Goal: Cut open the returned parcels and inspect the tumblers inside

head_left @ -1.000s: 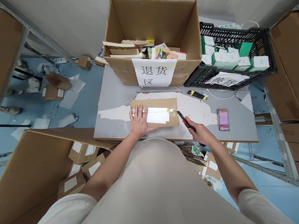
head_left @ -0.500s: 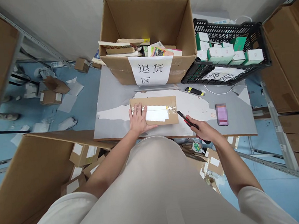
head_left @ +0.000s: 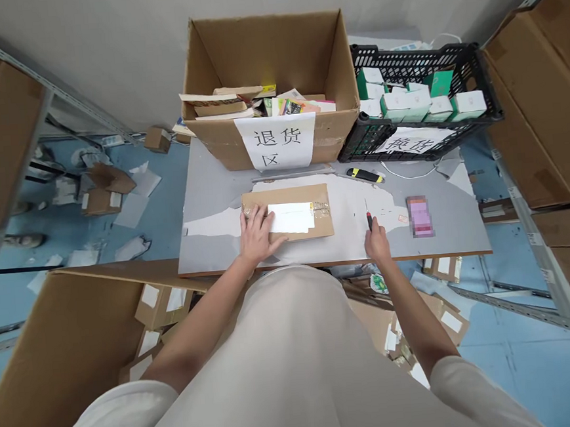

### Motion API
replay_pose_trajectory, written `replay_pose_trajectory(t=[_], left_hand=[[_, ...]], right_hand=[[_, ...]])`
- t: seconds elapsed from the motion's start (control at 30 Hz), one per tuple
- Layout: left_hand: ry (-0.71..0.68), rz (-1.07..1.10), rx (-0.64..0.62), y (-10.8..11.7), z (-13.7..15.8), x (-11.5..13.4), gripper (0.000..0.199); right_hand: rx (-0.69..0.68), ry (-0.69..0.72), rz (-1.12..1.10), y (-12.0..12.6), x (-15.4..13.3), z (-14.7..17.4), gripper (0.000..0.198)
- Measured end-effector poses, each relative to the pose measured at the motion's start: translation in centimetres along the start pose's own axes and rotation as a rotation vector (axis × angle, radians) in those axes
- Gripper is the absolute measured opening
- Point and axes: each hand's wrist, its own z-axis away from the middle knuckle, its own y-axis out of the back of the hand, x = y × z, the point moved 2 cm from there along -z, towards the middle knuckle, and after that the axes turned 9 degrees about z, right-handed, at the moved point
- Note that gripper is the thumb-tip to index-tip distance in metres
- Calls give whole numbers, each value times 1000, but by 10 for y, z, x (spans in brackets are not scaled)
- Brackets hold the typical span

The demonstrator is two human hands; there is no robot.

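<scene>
A taped cardboard parcel [head_left: 323,227] with a white label [head_left: 290,218] lies flat near the front of the desk. My left hand [head_left: 256,234] rests on its left end, fingers spread. Right of the parcel, and apart from it, my right hand [head_left: 377,240] is closed around a red and black utility knife [head_left: 369,218]. Its thin blade points away from me, toward the back of the desk. A second, yellow and black utility knife [head_left: 365,175] lies behind it on the desk.
A large cardboard box [head_left: 267,50] of books stands at the desk's [head_left: 212,160] back. Beside it is a black crate [head_left: 415,58] holding green-white boxes. A phone [head_left: 419,217] lies at right. An open carton [head_left: 90,308] with parcels is at lower left. Shelves flank both sides.
My right hand has moved off the parcel's right end and turned the knife so the blade points forward. My left hand stays on the parcel. The view has shifted slightly.
</scene>
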Motion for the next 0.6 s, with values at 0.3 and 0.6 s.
replay_pose_trajectory(t=[0.3, 0.6], left_hand=[[-68, 21, -64, -1, 27, 19, 48], [-59, -1, -109, -9, 35, 20, 57]], right_hand=[[25, -72, 116, -65, -4, -32, 63], [116, 6, 51, -52, -11, -31, 65]])
